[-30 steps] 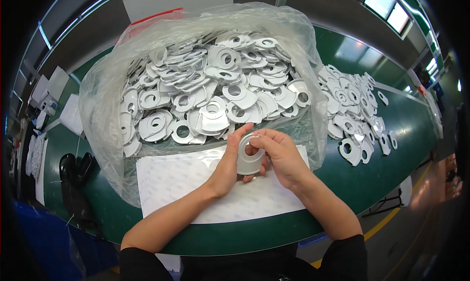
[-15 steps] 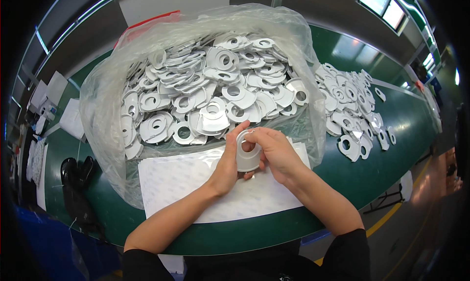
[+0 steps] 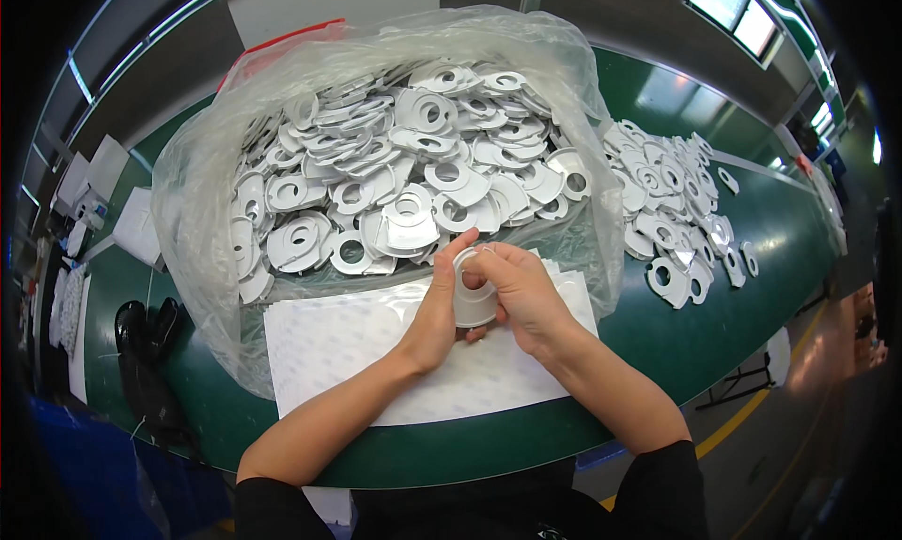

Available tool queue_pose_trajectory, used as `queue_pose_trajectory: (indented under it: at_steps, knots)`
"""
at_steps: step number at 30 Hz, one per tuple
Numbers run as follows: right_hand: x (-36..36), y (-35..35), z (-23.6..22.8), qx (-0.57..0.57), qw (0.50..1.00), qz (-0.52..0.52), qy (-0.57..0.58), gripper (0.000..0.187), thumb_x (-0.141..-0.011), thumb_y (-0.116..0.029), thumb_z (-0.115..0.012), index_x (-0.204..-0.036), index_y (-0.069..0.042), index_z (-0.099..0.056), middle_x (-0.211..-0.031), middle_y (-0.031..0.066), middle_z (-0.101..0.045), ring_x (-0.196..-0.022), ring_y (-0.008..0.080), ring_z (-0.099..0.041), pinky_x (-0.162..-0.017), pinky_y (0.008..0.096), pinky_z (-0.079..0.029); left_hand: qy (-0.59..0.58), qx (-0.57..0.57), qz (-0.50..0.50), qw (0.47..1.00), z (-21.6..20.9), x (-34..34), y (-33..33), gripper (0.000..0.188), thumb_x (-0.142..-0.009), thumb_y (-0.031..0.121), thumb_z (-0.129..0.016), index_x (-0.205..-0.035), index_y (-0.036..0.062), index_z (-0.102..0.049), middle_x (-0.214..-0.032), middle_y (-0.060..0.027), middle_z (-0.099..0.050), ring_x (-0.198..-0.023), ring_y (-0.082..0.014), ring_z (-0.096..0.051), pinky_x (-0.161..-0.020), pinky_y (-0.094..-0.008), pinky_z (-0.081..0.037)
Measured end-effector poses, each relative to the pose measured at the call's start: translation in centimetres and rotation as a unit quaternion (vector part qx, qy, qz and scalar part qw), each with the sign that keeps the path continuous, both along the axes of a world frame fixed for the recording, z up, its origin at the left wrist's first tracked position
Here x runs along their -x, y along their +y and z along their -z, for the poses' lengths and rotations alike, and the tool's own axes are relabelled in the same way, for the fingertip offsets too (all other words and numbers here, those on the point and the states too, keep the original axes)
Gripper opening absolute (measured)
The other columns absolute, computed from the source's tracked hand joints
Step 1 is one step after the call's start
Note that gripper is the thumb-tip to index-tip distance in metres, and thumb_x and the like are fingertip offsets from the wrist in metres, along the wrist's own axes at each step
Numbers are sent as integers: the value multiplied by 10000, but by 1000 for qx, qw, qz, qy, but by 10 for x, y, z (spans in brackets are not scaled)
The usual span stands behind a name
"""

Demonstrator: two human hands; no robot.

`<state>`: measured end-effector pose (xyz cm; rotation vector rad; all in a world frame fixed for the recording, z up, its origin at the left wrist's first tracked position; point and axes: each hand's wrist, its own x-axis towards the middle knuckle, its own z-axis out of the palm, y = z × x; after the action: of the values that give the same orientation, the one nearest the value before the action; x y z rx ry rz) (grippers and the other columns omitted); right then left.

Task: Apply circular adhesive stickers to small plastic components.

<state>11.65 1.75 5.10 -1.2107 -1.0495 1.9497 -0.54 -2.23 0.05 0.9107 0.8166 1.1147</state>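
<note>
A white plastic part with a large round hole (image 3: 476,312) is held upright between my two hands, above a stack of white paper sheets (image 3: 366,371). My left hand (image 3: 437,310) grips the part along its left edge, thumb toward the top and fingertips showing beneath it. At its upper right, my right hand (image 3: 523,291) pinches the rim, with fingers bent in over the hole. What the right fingertips touch inside the hole is partly hidden. Just beyond my hands, a big clear plastic bag (image 3: 193,192) lies spread around a heap of similar white parts (image 3: 352,199).
Loose white parts (image 3: 665,234) form a smaller pile on the right of the green table (image 3: 742,324). A black object (image 3: 150,380) lies at the left edge near a blue bin (image 3: 80,455). White boxes (image 3: 139,228) stand at the far left.
My right hand and forearm have shifted slightly left and closer over the part. The left hand and the part stay almost in place.
</note>
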Motion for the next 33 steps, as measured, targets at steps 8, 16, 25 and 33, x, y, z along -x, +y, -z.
queue_pose_trajectory:
  at_steps: [8, 16, 25, 33]
  knots:
    - [0, 0, 6, -18, 1000, -13, -8, 157, -774, -171, -591, -853, -45, -540, -734, 59, -593, -565, 146, -597, -380, 279, -480, 9, -6, -7, 1000, -1, -2, 0, 726, -912, 662, -123, -1443, 174, -211, -1165, -36, -490, -860, -122, -502, -581, -249, -390]
    - [0, -2, 8, -41, 999, -14, -15, 292, -738, -214, -640, -936, -20, -548, -779, 68, -599, -580, 141, -601, -344, 262, -453, 10, 0, -16, 1000, -1, -3, 1, 726, -905, 674, -119, -1440, 191, -208, -1110, -39, -505, -821, -134, -504, -562, -258, -377]
    - [1, -5, 9, -62, 997, -1, -37, 392, -722, -155, -637, -1046, 12, -494, -922, 99, -559, -695, 174, -616, -372, 280, -490, 1, 31, -34, 999, -4, -3, 0, 718, -910, 670, -140, -1434, 187, -224, -1129, -54, -517, -939, -161, -527, -681, -288, -448]
    - [-8, -1, 11, -60, 998, -11, -22, 406, -719, -90, -629, -1085, 19, -490, -950, 114, -558, -658, 160, -599, -420, 261, -499, -38, 71, -10, 997, -9, 1, 4, 730, -914, 663, -128, -1413, 146, -261, -1130, -74, -530, -945, -173, -532, -651, -285, -460]
